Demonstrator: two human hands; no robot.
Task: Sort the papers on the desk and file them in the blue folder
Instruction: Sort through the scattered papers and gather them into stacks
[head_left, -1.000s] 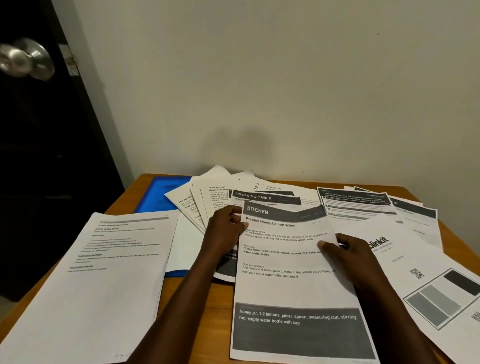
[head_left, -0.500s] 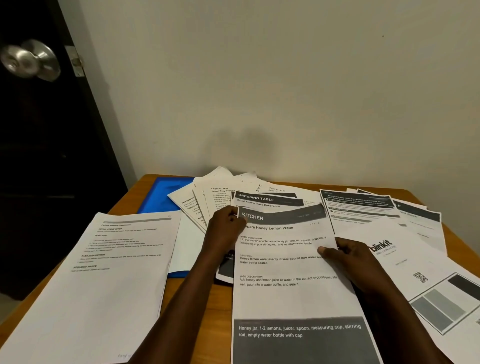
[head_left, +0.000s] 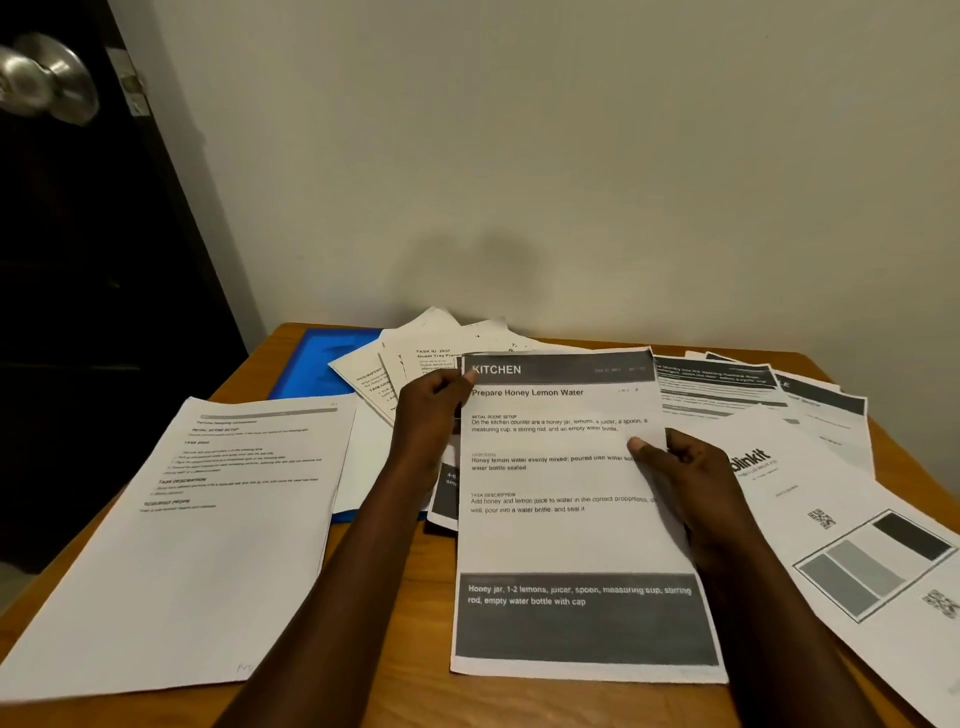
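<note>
A smooth white printed sheet headed KITCHEN, with dark grey bands across its top and foot, sits in the middle of the brown wooden worktop. The left hand grips its upper left corner, thumb on the banner. The right hand pinches its right edge, thumb on top and fingers beneath.

The blue folder, a flat glossy plastic rectangle, lies at the far left of the worktop. Fanned white papers overlap it and hide most of it, and whether any sheet is filed inside cannot be told. A long text sheet lies at the near left. A blinkit sheet with grey blocks and QR codes lies at the right, with dark-banded sheets behind it.

Half a second ago a DRESSING TABLE banner showed just above the KITCHEN sheet. Now the KITCHEN sheet covers it, with its top edge farther back.
</note>
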